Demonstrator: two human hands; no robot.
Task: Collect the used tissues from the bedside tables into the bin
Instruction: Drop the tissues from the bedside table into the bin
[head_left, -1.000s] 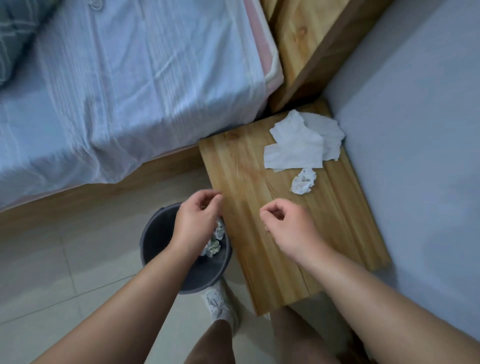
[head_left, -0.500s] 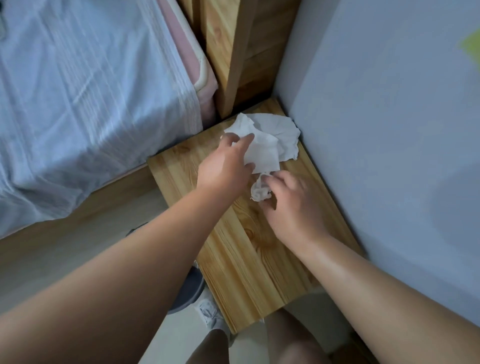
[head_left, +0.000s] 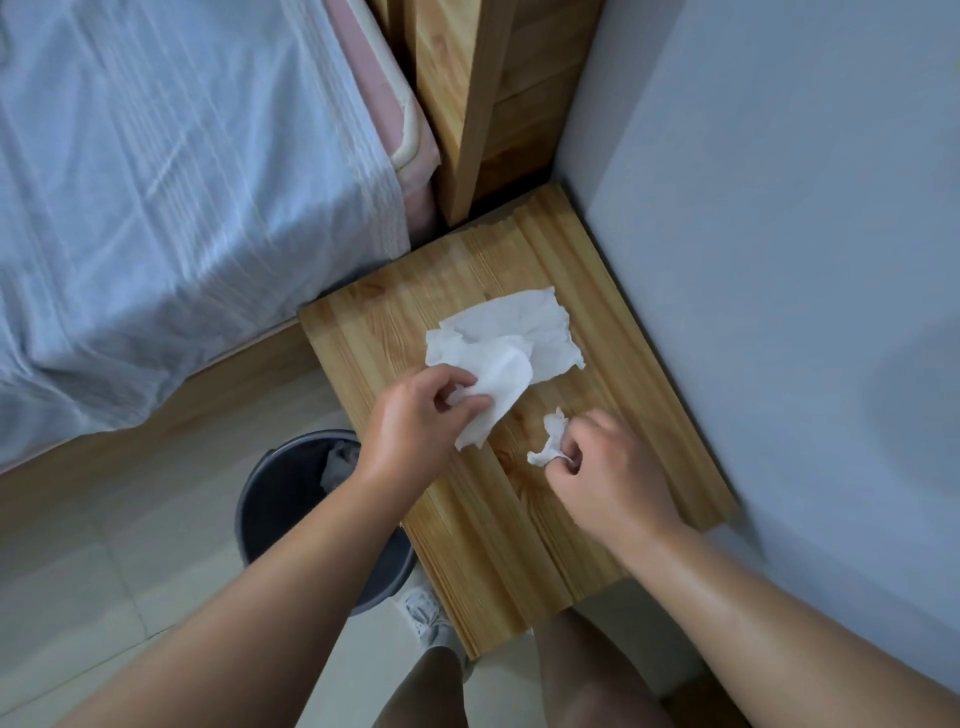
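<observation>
White on pine, with dark grey below.
You see the flat tissues (head_left: 519, 332) and the crumpled tissue (head_left: 551, 437) plain white against the bedside table (head_left: 363, 338), honey-yellow pine with straight grain lines. The bin (head_left: 280, 493) is dark grey, the sheet (head_left: 182, 182) pale blue with fine white stripes, the mattress (head_left: 374, 93) pink, the wall (head_left: 779, 208) flat grey-blue, the floor (head_left: 78, 571) beige.

The surface (head_left: 493, 545) is pale planked wood with visible grain and knots and a faint satin sheen. The flat tissues (head_left: 519, 332) and the small wad (head_left: 553, 434) are thin white paper, matt and creased. The bin (head_left: 275, 499) looks like smooth dark plastic. The bedsheet (head_left: 182, 182) is blue, finely ribbed cloth.
</observation>
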